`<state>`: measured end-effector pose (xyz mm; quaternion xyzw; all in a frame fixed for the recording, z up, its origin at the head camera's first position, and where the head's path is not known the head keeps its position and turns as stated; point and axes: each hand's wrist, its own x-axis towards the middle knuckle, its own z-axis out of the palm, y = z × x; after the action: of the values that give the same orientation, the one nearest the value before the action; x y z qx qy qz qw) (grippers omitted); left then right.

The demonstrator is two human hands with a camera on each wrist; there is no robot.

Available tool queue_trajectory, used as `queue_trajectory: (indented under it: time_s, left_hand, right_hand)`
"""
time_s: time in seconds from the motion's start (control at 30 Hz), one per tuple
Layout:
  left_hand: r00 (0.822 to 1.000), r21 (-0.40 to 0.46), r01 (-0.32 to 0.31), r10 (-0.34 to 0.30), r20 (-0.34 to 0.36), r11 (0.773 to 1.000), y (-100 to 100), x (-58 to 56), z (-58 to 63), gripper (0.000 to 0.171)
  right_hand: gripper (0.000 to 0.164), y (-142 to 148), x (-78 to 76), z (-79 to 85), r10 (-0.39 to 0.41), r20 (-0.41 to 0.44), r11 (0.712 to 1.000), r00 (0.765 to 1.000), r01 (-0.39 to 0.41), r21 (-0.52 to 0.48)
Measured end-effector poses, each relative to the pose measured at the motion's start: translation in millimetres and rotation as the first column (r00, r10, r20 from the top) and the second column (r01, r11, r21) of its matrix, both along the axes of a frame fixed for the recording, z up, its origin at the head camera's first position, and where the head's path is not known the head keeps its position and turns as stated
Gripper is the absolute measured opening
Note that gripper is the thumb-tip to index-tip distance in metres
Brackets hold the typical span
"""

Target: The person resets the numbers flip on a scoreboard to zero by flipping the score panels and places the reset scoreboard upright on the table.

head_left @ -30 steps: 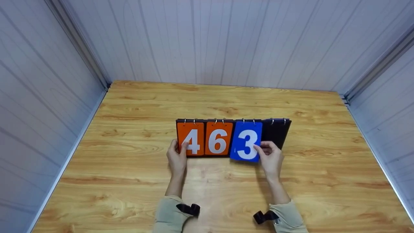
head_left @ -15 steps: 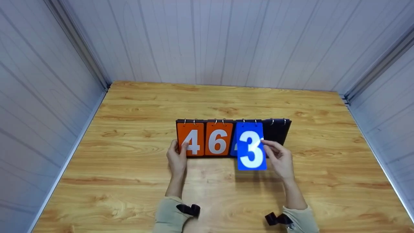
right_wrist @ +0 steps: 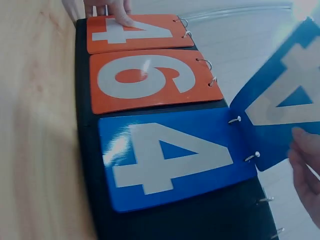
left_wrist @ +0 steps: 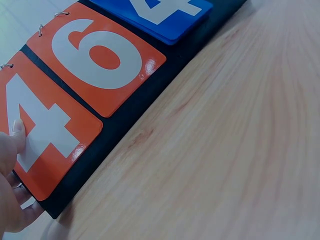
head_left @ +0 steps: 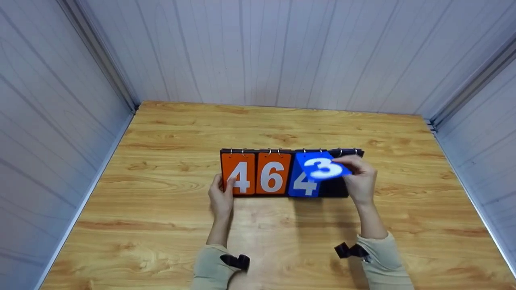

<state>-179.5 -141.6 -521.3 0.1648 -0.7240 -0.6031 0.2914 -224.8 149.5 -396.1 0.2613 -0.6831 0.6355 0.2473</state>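
A black flip scoreboard (head_left: 333, 190) stands on the table, its number cards hung from metal rings. My left hand (head_left: 220, 200) grips the board's left end, thumb over the orange 4 card (head_left: 238, 175). Beside that hangs an orange 6 card (head_left: 272, 174). My right hand (head_left: 360, 181) pinches the right edge of a blue 3 card (head_left: 325, 167), swung up and tilted on its rings. Underneath, a blue 4 card (head_left: 304, 187) shows, partly covered in the head view. From the right wrist, the raised card's other side (right_wrist: 282, 107) also bears a 4.
The board's far-right slot, with bare rings (right_wrist: 266, 200), shows only black backing. Wood-grain table (head_left: 169, 225) surrounds the board. White panel walls (head_left: 258, 52) rise behind and at both sides. Each sleeve carries a black strap mount (head_left: 235, 261).
My right hand has pulled the blue 3 card out from the board and lifted it up and rightward, uncovering the blue 4 card. The left hand has kept its place.
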Motion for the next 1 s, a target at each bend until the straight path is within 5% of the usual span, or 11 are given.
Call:
queue_trajectory:
  time_s: [0.17, 0.47, 0.7, 1.0]
  left_hand:
    - [0.999, 0.005, 0.003, -0.003, -0.053, 1.000, -0.4, 0.5, 0.4, 0.018]
    - [1.000, -0.009, -0.007, 0.007, 0.006, 1.000, -0.2, -0.2, 1.2, 0.016]
    - [1.000, 0.020, -0.010, 0.010, 0.018, 1.000, 0.9, -1.4, 1.5, 0.014]
    - [1.000, -0.018, -0.018, 0.018, 0.001, 1.000, -0.1, -0.5, -0.3, 0.013]
  right_hand:
    - [0.011, -7.6, -18.3, 12.3, -0.096, -0.086, 0.995, 0.992, 0.097, 0.010]
    - [0.009, -14.7, -63.2, 6.8, -0.224, -0.115, 0.970, 0.968, 0.233, 0.068]
    - [0.018, -20.2, -87.5, 0.3, -0.312, -0.038, 0.927, 0.949, 0.313, 0.209]
    - [0.024, -22.0, -97.4, -6.0, -0.334, 0.083, 0.880, 0.939, 0.279, 0.386]
